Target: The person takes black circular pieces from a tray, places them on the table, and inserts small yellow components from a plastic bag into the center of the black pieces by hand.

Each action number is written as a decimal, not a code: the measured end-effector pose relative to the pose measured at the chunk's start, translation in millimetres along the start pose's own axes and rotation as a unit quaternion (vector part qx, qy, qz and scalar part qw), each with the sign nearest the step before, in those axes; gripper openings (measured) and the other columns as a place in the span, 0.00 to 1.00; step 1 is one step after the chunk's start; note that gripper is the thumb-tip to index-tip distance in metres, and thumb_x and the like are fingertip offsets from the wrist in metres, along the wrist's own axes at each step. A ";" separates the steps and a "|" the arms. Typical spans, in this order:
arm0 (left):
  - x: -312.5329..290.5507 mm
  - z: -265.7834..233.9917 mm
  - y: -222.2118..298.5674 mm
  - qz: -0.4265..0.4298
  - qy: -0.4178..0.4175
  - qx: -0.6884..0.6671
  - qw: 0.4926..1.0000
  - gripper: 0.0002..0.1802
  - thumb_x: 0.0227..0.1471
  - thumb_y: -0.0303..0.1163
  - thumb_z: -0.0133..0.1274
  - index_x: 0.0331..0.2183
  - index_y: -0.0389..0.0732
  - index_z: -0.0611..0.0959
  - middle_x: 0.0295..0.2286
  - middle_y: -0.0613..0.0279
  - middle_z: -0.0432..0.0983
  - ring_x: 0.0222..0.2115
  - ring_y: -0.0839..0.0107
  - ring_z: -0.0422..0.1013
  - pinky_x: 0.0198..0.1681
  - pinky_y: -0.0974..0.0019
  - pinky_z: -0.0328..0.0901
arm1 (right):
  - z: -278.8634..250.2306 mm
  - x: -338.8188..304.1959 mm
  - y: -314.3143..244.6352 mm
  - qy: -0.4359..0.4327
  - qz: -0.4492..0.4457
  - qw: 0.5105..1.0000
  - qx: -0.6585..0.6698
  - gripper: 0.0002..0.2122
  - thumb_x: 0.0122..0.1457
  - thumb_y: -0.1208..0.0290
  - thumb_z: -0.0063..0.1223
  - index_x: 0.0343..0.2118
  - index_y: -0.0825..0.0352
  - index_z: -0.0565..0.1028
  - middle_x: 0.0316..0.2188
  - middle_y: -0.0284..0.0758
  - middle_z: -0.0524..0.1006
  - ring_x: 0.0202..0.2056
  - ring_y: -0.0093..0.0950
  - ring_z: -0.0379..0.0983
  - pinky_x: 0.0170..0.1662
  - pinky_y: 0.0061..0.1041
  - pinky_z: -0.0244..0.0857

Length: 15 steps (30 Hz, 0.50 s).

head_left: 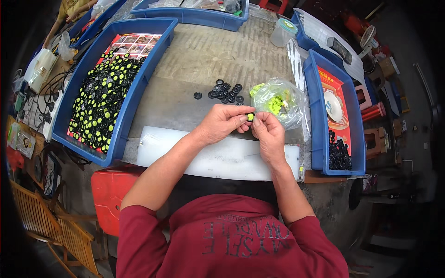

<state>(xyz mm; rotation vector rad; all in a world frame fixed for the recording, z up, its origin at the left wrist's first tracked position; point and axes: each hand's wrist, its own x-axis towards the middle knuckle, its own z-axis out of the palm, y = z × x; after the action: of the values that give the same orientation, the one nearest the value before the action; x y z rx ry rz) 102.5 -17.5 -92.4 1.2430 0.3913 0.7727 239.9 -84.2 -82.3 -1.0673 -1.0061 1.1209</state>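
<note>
Between the fingertips of both hands is a small black disc with a yellow-green centre (250, 117). My left hand (221, 121) pinches it from the left with thumb and fingers. From the other side my right hand (268, 129) closes its thumb and fingers against the disc's edge. Just beyond the hands lies a loose pile of plain black discs (225, 91) on the table. An open clear plastic bag (291, 109) with bright yellow-green pieces (276, 103) in it sits right beside my right hand.
At left, a blue tray (155, 69) holds many black discs with green centres (104, 92). The right blue tray (316, 139) contains black discs (340, 155) and a white dish (333, 106). A white board (204, 155) lines the near table edge; a lidded plastic tub (282, 33) stands far right.
</note>
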 end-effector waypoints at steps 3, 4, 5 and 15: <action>0.1 -0.4 0.7 -0.021 0.005 0.001 1.000 0.14 0.48 0.24 0.44 0.40 0.33 0.72 0.25 0.64 0.72 0.25 0.81 0.67 0.29 0.78 0.65 | -4.1 0.3 3.3 -0.007 0.011 1.000 -0.008 0.06 0.55 0.75 0.41 0.32 0.72 0.65 0.28 0.30 0.68 0.31 0.17 0.66 0.35 0.14 0.59; 0.2 -0.7 0.8 -0.022 0.004 0.002 1.000 0.14 0.48 0.24 0.44 0.40 0.33 0.72 0.25 0.64 0.72 0.25 0.81 0.67 0.29 0.78 0.65 | -4.7 0.6 3.8 -0.006 0.011 1.000 -0.007 0.06 0.55 0.75 0.41 0.32 0.72 0.65 0.28 0.30 0.68 0.31 0.17 0.66 0.35 0.14 0.59; 0.2 -1.1 0.5 -0.025 0.004 0.003 1.000 0.14 0.48 0.24 0.44 0.39 0.32 0.72 0.25 0.63 0.72 0.25 0.81 0.67 0.29 0.78 0.65 | -5.2 1.1 4.6 -0.009 0.009 0.999 -0.029 0.06 0.55 0.74 0.41 0.32 0.71 0.65 0.27 0.30 0.68 0.30 0.16 0.65 0.35 0.14 0.58; 1.5 0.4 3.1 -0.024 0.005 -0.024 0.999 0.13 0.49 0.25 0.43 0.39 0.31 0.71 0.26 0.62 0.72 0.25 0.79 0.68 0.30 0.77 0.66 | -4.9 6.0 0.7 -0.014 0.022 0.999 -0.041 0.05 0.55 0.74 0.39 0.30 0.71 0.65 0.26 0.29 0.67 0.28 0.14 0.63 0.32 0.13 0.57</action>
<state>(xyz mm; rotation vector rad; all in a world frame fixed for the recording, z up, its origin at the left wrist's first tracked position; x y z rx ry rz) 102.8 -16.4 -89.1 1.1824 0.4067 0.7435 245.5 -78.9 -83.5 -1.1479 -1.0634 1.1413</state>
